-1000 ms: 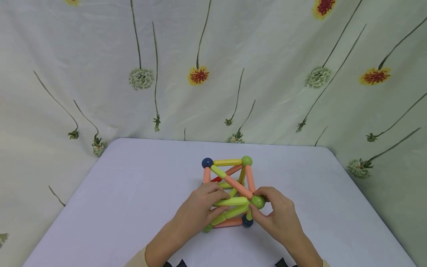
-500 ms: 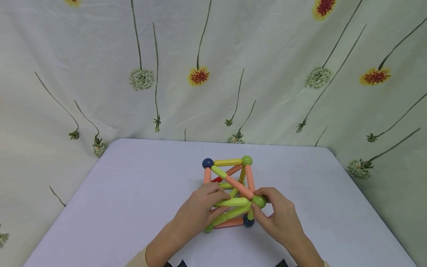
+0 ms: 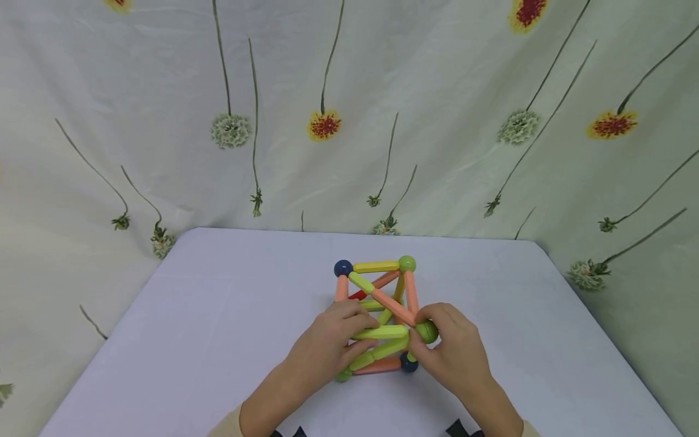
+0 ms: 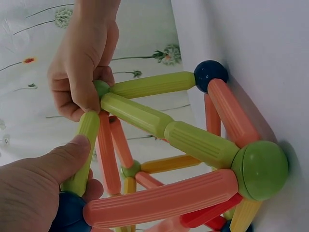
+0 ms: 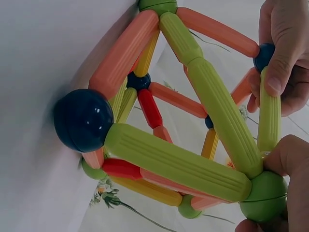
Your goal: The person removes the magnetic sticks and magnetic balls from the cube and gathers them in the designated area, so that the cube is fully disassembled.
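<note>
A frame of coloured rods and balls, a ball-and-stick building toy, stands on the table before me. My left hand (image 3: 330,335) pinches a yellow-green rod (image 4: 87,130) between thumb and fingers, beside a dark blue ball (image 4: 71,212) at its near end. With thumb and fingers, my right hand (image 3: 455,346) grips the green ball (image 3: 428,331) at the right upper corner. The rod's far end is right at that ball. A long diagonal of two yellow-green rods (image 5: 219,118) and an upright yellow-green rod (image 5: 176,162) also meet the green ball. Part of the left side is hidden behind my left hand.
The frame's lower corners, among them a dark blue ball (image 5: 84,120) and a green ball (image 4: 260,170), rest at the white tabletop (image 3: 218,291). Behind the table hangs a flower-print cloth (image 3: 437,79). Salmon, yellow and red rods fill the frame's other sides.
The frame and the right hand have shifted very slightly to the right. Both hands keep their hold.
</note>
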Demonstrator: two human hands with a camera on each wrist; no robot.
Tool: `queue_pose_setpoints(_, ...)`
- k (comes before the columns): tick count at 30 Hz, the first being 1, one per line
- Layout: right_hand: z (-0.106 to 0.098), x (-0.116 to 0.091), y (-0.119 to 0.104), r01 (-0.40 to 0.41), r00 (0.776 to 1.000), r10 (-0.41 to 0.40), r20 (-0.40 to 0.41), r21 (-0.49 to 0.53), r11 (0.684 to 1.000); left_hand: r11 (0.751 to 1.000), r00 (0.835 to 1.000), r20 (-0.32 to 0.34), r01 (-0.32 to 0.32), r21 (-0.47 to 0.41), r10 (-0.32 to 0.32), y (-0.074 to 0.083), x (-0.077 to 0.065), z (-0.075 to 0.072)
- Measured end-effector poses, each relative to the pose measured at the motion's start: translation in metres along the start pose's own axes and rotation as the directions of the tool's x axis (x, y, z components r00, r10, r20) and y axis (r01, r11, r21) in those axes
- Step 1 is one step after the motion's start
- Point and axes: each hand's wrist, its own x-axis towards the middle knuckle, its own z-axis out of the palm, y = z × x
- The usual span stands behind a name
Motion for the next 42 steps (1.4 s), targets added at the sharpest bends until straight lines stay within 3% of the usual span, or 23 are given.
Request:
queue_pose_setpoints(8, 0.0052, 0.0009, -0.0018, -0.01, 0.993, 0.01, -0.121, 0.005, 1.0, 1.0, 1.0, 0.001, -0.004, 0.007, 0.004, 0.0022, 0.002, 0.001)
queue_pose_setpoints(13, 0.006, -0.0005, -0.0006, -0.006, 0.989, 0.011, -0.146, 0.034, 0.999, 1.0, 1.0, -0.002, -0.004, 0.01, 0.004, 0.0029, 0.0021, 0.0007)
queue_pose_setpoints(34, -0.0023, -0.0054, 0.0059, -0.007, 0.999, 0.011, -0.036, 0.107, 0.994, 1.0, 1.0, -0.003, -0.014, 0.014, 0.014, 0.0037, 0.002, -0.0001)
queue_pose_setpoints(42, 0.0001, -0.0048, 0.0026, -0.013, 0.997, 0.019, -0.075, 0.083, 0.996, 1.0, 1.0, 0.011, -0.012, 0.022, 0.012, 0.0038, 0.0007, 0.0005)
